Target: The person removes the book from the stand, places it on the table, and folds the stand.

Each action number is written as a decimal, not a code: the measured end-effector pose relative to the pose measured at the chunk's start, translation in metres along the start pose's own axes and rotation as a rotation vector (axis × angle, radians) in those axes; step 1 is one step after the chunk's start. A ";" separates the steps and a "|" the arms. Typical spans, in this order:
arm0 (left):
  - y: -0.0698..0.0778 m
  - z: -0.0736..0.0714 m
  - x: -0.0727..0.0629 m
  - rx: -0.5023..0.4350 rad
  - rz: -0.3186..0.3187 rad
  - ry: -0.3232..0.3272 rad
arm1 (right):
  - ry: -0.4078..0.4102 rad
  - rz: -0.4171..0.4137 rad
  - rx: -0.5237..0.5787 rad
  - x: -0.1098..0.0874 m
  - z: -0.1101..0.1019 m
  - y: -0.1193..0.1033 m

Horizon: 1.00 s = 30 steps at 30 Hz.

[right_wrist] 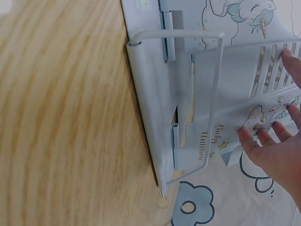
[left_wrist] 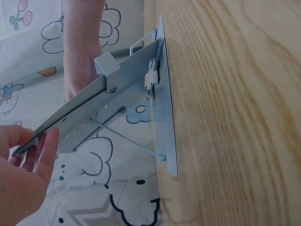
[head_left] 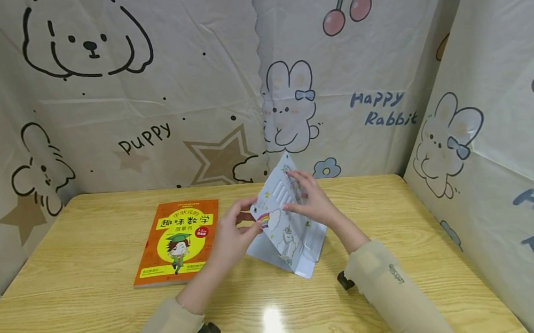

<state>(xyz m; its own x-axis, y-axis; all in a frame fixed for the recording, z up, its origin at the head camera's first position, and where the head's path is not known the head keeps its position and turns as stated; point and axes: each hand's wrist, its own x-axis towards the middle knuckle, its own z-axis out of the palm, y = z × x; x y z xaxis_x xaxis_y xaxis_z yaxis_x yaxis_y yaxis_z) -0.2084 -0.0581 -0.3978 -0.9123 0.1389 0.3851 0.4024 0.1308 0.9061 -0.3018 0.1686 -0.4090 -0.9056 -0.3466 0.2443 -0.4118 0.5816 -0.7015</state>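
A pale metal book stand (head_left: 277, 208) with unicorn, rainbow and star prints stands on the table, its panel tilted up from a flat base (head_left: 262, 250). At the panel's left edge, my left hand (head_left: 235, 234) pinches the corner between thumb and fingers. The right hand (head_left: 313, 199) lies with spread fingers against the printed face, close by the slots. From the left wrist view, a thin wire prop (left_wrist: 129, 136) runs between the panel's back and the base. A wire page holder (right_wrist: 217, 89) shows at the front lip in the right wrist view.
An orange book (head_left: 152, 252) with a cartoon graduate on its cover lies left of the stand on the wooden table (head_left: 93, 312). Behind and at the sides hangs a cream cloth (head_left: 211, 86) with puppy and rabbit drawings.
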 end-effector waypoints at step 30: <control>0.000 -0.017 0.004 0.114 0.058 -0.107 | -0.023 0.040 0.080 -0.019 0.010 -0.014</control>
<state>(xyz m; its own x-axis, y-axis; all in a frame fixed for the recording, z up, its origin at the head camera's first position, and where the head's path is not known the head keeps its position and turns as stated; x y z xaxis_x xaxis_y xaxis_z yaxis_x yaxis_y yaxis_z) -0.2135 -0.0743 -0.3930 -0.8766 0.2525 0.4097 0.4656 0.2292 0.8548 -0.2776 0.1601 -0.4108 -0.9183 -0.3417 0.1998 -0.3648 0.5351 -0.7619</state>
